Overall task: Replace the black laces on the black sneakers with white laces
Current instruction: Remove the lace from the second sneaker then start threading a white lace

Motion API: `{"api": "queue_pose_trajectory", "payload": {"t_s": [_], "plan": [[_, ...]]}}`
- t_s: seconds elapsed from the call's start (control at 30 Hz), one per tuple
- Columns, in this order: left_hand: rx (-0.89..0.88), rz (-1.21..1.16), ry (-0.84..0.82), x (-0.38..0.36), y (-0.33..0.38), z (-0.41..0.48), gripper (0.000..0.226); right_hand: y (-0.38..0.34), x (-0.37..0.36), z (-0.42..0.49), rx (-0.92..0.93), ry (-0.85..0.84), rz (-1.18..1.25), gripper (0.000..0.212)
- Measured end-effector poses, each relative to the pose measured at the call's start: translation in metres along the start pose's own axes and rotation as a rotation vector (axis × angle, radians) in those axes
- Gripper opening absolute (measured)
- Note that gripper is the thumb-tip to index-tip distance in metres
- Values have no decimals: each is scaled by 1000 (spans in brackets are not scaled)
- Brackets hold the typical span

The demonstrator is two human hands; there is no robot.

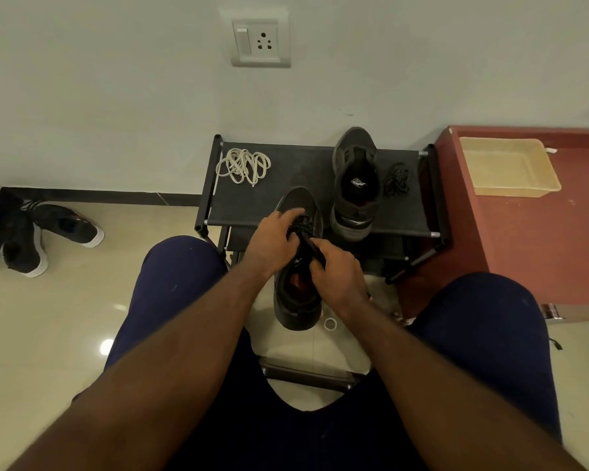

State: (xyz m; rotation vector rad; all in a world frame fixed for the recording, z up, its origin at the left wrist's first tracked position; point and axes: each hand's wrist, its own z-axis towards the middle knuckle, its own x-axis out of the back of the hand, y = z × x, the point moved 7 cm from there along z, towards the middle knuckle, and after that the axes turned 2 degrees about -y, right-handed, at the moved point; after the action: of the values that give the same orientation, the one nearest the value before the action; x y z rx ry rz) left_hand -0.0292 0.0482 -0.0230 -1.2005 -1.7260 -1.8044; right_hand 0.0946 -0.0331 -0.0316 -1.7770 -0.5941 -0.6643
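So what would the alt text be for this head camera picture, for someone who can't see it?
A seated person's left hand and right hand grip a black sneaker at its black laces. Behind it, on a black rack, sit a second sneaker that looks unlaced, a loose black lace and bundled white laces.

Open stretch of rack top [296, 171] between white laces [244, 165] and second sneaker [354, 178]; black lace pile [397, 180], apparently, just beside it.

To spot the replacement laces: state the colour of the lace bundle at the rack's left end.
Off-white; the lace bundle shows best in the head view.
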Motion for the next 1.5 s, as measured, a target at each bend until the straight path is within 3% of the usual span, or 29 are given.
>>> {"api": "queue_pose_trajectory", "payload": {"t_s": [0.13, 0.23, 0.37, 0.43, 0.53, 0.63, 0.8, 1.1, 1.23, 1.37, 1.5], "plan": [[-56, 208, 2, -4, 2, 3, 29, -1, 0, 0, 15, -5, -49, 42], [-29, 225, 65, -1, 3, 3, 21, -1, -2, 0, 20, -13, -49, 42], [297, -339, 272, 12, -20, -2, 12, 1, 1, 1, -3, 6, -11, 42], [396, -525, 279, 10, -29, -2, 10, 2, 2, 2, -13, 11, -4, 42], [173, -306, 168, 14, -12, 2, 34, 1, 1, 1, 3, -2, -7, 43], [-25, -76, 66, 4, 3, 3, 28, -2, 2, 0, 38, -2, -29, 42], [1, 17, 77, -2, -5, 2, 19, -2, 1, -1, 42, -4, -53, 41], [-26, 42, 42, -4, 0, 3, 43, -4, -1, 0, 48, -24, -74, 41], [9, -13, 38, -5, -2, 2, 42, -4, 0, -1, 46, -22, -68, 40], [176, -368, 138, 6, -11, 1, 47, 0, 0, -1, 24, -19, -38, 42], [228, -471, 128, 13, -10, 1, 38, 4, 3, -1, -13, -6, 7, 42]]}}
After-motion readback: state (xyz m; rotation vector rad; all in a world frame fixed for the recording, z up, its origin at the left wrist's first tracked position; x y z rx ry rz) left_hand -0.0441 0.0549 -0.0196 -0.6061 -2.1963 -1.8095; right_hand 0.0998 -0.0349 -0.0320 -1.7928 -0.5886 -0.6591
